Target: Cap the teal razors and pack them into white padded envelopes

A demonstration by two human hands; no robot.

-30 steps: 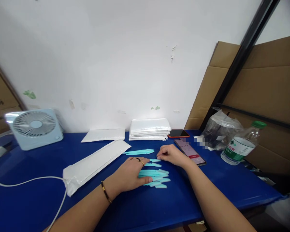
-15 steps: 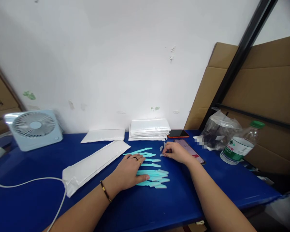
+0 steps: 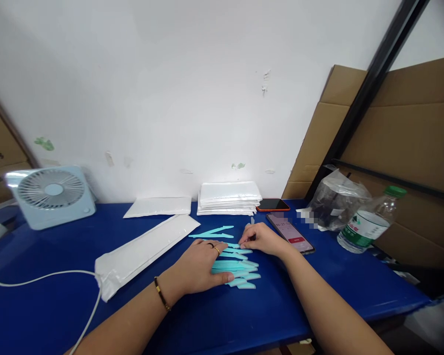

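Note:
Several thin turquoise plastic sticks (image 3: 240, 268) lie in a row on the blue table (image 3: 222, 315). My left hand (image 3: 202, 266), with rings and a bracelet, lies flat on their left ends, fingers spread. My right hand (image 3: 262, 239) is curled, its fingertips pinching the tip of one stick at the top of the row. Two more turquoise sticks (image 3: 212, 231) lie apart just behind the row. A long white pouch (image 3: 144, 251) lies to the left of my left hand.
A stack of white pouches (image 3: 229, 197) and a single pouch (image 3: 159, 207) sit by the wall. Two phones (image 3: 290, 231) lie right of my hands, then a plastic bag (image 3: 336, 199) and water bottle (image 3: 370, 219). A small fan (image 3: 54, 195) and white cable (image 3: 40, 278) are at left.
My right hand went back to the far sticks half a second ago and has now come nearer, onto the top stick of the row. My left hand stayed on the row.

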